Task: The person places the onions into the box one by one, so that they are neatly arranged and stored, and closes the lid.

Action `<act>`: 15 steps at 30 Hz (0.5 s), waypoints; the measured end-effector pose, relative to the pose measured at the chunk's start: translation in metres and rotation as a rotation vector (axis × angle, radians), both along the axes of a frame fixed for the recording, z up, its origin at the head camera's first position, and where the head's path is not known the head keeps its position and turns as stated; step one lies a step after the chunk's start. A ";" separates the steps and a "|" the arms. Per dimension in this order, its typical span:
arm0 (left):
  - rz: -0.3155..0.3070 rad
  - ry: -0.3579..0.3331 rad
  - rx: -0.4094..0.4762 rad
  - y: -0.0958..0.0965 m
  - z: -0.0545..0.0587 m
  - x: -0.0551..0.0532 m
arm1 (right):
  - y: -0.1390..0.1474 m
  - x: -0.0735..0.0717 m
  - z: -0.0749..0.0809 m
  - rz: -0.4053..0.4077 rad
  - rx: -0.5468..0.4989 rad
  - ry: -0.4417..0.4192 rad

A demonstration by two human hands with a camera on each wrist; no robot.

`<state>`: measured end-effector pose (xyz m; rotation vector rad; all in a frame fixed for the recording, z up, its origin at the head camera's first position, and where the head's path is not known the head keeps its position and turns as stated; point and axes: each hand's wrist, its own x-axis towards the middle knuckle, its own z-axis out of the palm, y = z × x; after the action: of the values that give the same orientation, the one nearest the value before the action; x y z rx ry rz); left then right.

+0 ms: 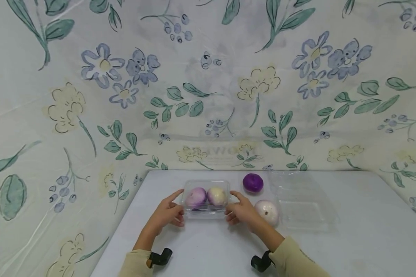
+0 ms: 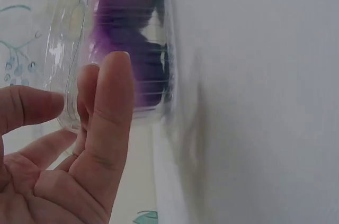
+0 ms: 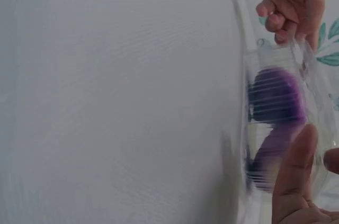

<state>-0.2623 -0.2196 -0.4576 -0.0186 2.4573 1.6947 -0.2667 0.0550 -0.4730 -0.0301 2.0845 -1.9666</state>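
A clear plastic clamshell box [image 1: 206, 213] stands lengthwise between both hands, with its lid over the contents. Inside, a pinkish-purple onion [image 1: 196, 197] sits beside a paler, cream-and-purple onion [image 1: 216, 196]. My left hand [image 1: 167, 211] grips the box's left end, its index finger stretched along the upper corner and the thumb at the rim. At the opposite end my right hand [image 1: 242, 211] grips the rim likewise, index finger toward the back corner. In the left wrist view, thumb and fingers [image 2: 108, 123] meet around the rim.
Just right of the box, a dark purple onion [image 1: 253, 183] lies at the back and a white peeled onion [image 1: 267, 212] lies nearer, close by the right wrist. Farther right lies an opened clear plastic box [image 1: 303, 215] on the white table [image 1: 364, 231]. Floral cloth [image 1: 208, 96] hangs behind.
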 end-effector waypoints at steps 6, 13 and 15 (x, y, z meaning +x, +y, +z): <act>0.005 0.004 0.047 0.006 -0.002 0.000 | 0.000 0.002 0.000 -0.015 -0.066 0.011; 0.030 0.013 0.069 0.007 -0.006 -0.002 | -0.002 0.002 -0.002 -0.021 -0.087 -0.005; 0.026 0.009 0.059 0.007 -0.005 -0.001 | -0.002 0.003 -0.003 -0.028 -0.080 -0.005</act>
<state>-0.2636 -0.2124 -0.4627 -0.0367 2.4228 1.7811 -0.2642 0.0525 -0.4759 -0.0111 2.0122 -2.0640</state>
